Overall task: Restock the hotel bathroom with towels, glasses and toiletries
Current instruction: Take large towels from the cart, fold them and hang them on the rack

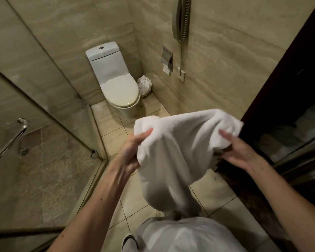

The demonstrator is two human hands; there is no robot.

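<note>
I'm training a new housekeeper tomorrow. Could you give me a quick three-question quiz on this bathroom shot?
1. True or false: the left hand and the right hand both grip the white towel.
2. What stands on the floor between the toilet and the side wall? A) a bagged bin B) a stool C) a stack of glasses
3. Fill in: the toilet's lid is ____ (open or closed).

Key: 1 true; 2 A; 3 closed.
</note>
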